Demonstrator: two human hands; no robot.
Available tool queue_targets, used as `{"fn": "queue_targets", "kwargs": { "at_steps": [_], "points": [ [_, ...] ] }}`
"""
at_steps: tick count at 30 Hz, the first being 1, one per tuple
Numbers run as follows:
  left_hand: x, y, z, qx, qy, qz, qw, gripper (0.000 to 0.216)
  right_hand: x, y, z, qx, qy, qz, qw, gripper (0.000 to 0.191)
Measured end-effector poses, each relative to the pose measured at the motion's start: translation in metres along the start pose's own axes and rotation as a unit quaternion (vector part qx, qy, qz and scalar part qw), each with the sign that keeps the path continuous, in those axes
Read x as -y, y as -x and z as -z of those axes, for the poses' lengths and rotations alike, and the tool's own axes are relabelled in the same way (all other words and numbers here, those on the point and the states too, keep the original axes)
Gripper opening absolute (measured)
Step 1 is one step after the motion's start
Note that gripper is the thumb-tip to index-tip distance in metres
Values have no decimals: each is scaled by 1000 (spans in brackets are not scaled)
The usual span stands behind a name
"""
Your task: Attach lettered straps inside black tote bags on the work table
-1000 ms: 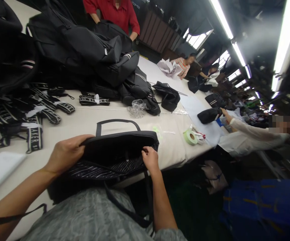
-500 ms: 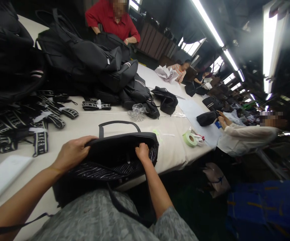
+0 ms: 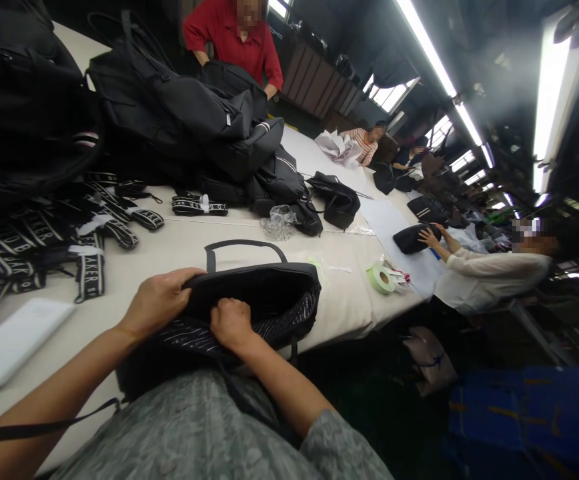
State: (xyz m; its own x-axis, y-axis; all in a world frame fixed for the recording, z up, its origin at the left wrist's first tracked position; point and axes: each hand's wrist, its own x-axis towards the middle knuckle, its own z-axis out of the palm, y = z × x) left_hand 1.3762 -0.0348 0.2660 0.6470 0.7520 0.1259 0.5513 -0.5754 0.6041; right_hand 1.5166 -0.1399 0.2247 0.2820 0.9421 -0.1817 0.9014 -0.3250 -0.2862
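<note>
A black bag (image 3: pixel 303 270) with a dark lining printed in white stripes lies open at the table's near edge, against my body. Its carry handle (image 3: pixel 249 244) stands up on the far side. With fingers wrapped over the left end of its rim, my left hand (image 3: pixel 162 300) grips the bag. My right hand (image 3: pixel 232 323) is inside the opening near the middle, fingers curled closed by the striped lining (image 3: pixel 299 310). What those fingers hold, if anything, is hidden. A black strap (image 3: pixel 69 423) crosses in front of my left forearm.
Bundled lettered straps (image 3: pixel 89 270) and a white phone (image 3: pixel 17 343) lie on the left. Black bags (image 3: pixel 204 120) are piled behind. Crumpled clear plastic (image 3: pixel 279 222) and a green tape roll (image 3: pixel 380 277) lie beyond. Co-workers stand across and along the table, one in red (image 3: pixel 239 40).
My right hand has moved left inside the bag, from its right end to the middle. My left hand keeps its grip on the rim. The view has shifted slightly.
</note>
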Motion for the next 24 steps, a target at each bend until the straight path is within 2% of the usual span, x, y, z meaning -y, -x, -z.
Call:
{"fn": "queue_targets", "kwargs": {
  "at_steps": [2, 4, 6, 8, 10, 12, 14, 16, 18, 20, 24],
  "points": [
    [3, 1, 4, -8, -6, 0, 1000, 46, 25, -4, -5, 9, -6, -36, 999, 26],
    [9, 1, 8, -19, -21, 10, 1000, 45, 37, -9, -4, 21, -20, -29, 999, 28],
    [14, 2, 11, -21, -44, 20, 999, 45, 35, -12, 4, 47, -31, 11, 998, 30],
    [18, 4, 14, -16, -63, 26, 998, 48, 20, -9, 17, 60, -47, 36, 996, 32],
    [18, 7, 16, -10, -70, 23, 997, 51, -7, -1, 34, 8, -83, 31, 996, 29],
    [17, 11, 17, -6, -71, 22, 997, 54, -46, 11, 51, -106, -123, -19, 987, 22],
    [14, 13, 17, -1, -75, 20, 997, 57, -95, 21, 67, -218, -155, -128, 955, 19],
    [12, 13, 17, 5, -82, 26, 996, 60, -145, 26, 75, -279, -190, -258, 905, 14],
    [10, 12, 17, 11, -88, 41, 995, 62, -188, 24, 75, -270, -229, -306, 884, 8],
    [9, 10, 17, 18, -92, 59, 994, 62, -218, 18, 66, -232, -282, -311, 877, 11],
    [12, 9, 18, 19, -69, 44, 996, 57, -243, -1, 40, -211, -378, -315, 845, 20]
  ]
}}
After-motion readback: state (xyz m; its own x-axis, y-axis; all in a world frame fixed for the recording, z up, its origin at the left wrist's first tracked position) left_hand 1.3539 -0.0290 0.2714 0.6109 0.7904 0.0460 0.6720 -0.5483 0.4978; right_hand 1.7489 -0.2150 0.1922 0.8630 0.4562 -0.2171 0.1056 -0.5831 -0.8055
